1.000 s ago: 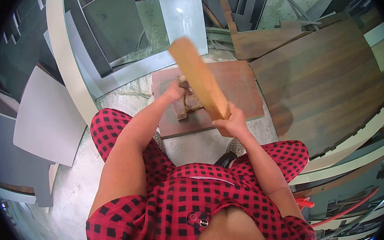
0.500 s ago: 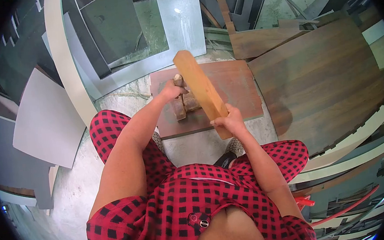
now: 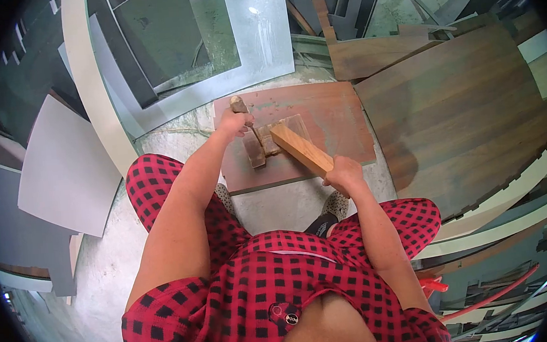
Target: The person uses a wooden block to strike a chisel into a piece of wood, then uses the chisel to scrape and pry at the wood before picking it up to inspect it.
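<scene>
My left hand [image 3: 232, 124] is wrapped round the wooden handle of a chisel [image 3: 237, 103]. The thin shank slants down from my fist to a brown piece of wood [image 3: 254, 149], its lower end right at the notch there. My right hand [image 3: 344, 175] grips the near end of a thick squared wooden bar [image 3: 305, 150], whose far end overlaps the right part of the brown piece. Under the workpiece lies a flat reddish-brown board [image 3: 339, 111] on the floor, with small chips scattered near its far edge.
A large dark wood-grain panel [image 3: 462, 124] lies to the right. At the left stand a pale panel [image 3: 64, 168] and a long cream strip [image 3: 89, 76]. Ahead leans a light grey frame [image 3: 263, 37]. My checked knees flank the board.
The wooden bar has come down from its raised position, its far end now low by the workpiece. My left hand has shifted left and tilted the chisel handle outward.
</scene>
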Tool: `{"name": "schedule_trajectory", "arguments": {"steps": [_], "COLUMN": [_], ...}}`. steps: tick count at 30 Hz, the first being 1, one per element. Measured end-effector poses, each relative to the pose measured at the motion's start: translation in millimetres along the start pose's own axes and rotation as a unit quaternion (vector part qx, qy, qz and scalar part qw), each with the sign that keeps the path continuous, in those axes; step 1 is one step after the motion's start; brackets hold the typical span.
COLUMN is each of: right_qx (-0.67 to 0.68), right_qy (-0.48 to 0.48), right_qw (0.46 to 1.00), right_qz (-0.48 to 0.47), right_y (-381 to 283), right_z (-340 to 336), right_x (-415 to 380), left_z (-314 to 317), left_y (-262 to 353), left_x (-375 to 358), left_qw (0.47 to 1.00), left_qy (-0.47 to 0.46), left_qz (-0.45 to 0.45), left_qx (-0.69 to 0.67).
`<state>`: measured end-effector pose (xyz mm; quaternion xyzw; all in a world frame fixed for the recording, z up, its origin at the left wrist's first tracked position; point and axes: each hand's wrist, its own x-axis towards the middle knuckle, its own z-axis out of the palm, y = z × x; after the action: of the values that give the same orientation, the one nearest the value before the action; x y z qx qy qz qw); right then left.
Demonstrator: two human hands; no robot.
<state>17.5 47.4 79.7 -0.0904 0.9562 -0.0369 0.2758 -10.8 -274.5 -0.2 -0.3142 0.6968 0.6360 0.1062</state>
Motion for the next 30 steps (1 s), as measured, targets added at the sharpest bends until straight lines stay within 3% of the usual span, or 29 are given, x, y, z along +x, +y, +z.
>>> {"name": "schedule_trajectory", "arguments": {"steps": [2,4,5,8,10,14,16,19,30], "right_qx": [-0.007,-0.012,-0.01,-0.005,-0.002,-0.009,-0.006,-0.012,0.025], "right_qy": [-0.008,-0.019,-0.021,-0.02,-0.016,-0.026,-0.01,-0.024,-0.013], "right_qw": [1.0,1.0,1.0,1.0,1.0,1.0,1.0,1.0,1.0], "right_qz": [0.004,0.01,0.008,0.003,0.004,-0.004,-0.006,-0.006,-0.002], "right_y": [-3.7,-3.8,-3.9,-4.6,-3.8,-4.1,-3.7,-3.1,-5.1], "right_z": [1.3,2.5,1.6,-0.4,-3.3,0.0,0.2,0.7,-1.0], "right_x": [0.4,-0.5,-0.4,-0.4,-0.3,1.7,2.4,2.3,-0.6], "left_z": [10.5,26.4,29.6,32.3,36.4,38.7,40.0,41.2,39.9], "left_y": [-0.5,-8.6,-12.9,1.2,7.8,4.4,6.8,2.7,-7.6], "left_x": [4.1,11.2,14.7,-13.9,-29.9,-17.7,-25.5,-28.1,-25.4], "left_qw": [1.0,0.985,0.985,0.974,0.958,0.976,0.951,0.947,0.953], "left_qy": [0.004,0.034,0.033,0.059,0.067,0.078,0.087,0.076,0.049], "left_qz": [0.013,0.104,0.103,0.131,0.198,0.154,0.211,0.199,0.221], "left_qx": [0.009,0.131,0.133,0.175,0.194,0.133,0.207,0.24,0.203]}}
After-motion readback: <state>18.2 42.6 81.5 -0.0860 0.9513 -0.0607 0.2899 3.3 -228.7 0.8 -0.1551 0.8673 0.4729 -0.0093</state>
